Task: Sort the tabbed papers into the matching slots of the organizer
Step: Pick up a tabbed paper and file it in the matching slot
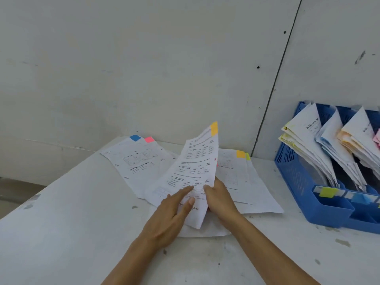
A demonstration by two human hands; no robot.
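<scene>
Tabbed papers (139,161) on stained white table (61,223), wall (144,58) behind.

Orange-tabbed sheet (195,161) tilted up above loose tabbed papers (139,167), part-filled blue organizer (296,177) at right
</scene>
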